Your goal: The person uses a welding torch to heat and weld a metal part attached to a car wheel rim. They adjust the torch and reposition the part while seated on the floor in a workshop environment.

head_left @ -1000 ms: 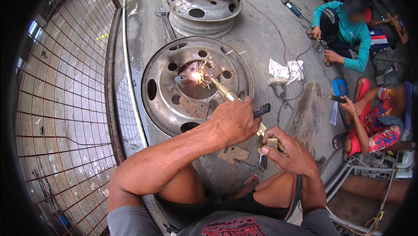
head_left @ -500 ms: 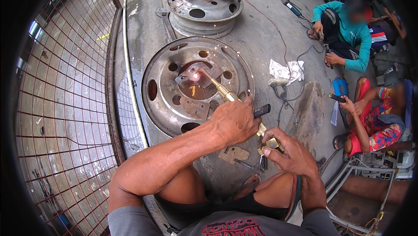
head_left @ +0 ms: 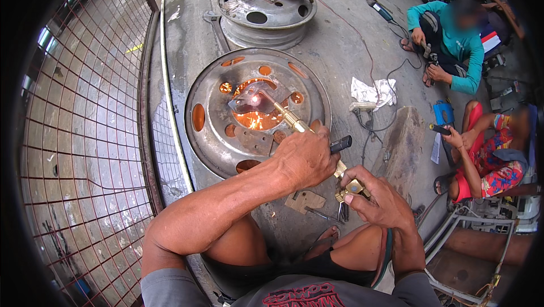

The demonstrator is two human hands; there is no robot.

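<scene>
My left hand point(head_left: 306, 157) is closed around the brass barrel of a cutting torch point(head_left: 290, 119), with a black-ended piece sticking out beside the knuckles. Lower on the torch, the thumb and fingers of my right hand point(head_left: 381, 200) pinch its brass valve end. The tip meets a dark steel plate point(head_left: 242, 105) in a bright glowing spot. That plate lies over the centre opening of a truck wheel rim point(head_left: 211, 147), and orange sparks light the rim's inside through its holes. A rusty plate with holes point(head_left: 253, 140) rests on the rim's near side.
Behind stands another wheel rim point(head_left: 263, 36) with a metal block on top, a wrench point(head_left: 216, 28) beside it. Red wire mesh point(head_left: 96, 137) runs along the left. Cables, a white rag point(head_left: 374, 92) and a wooden block point(head_left: 401, 137) lie right. Two people point(head_left: 462, 52) sit at the right.
Sparks have grown from a thin stream into a wide orange shower, glowing through the rim's holes. My hands and the torch have hardly moved. The person in teal has shifted their hands.
</scene>
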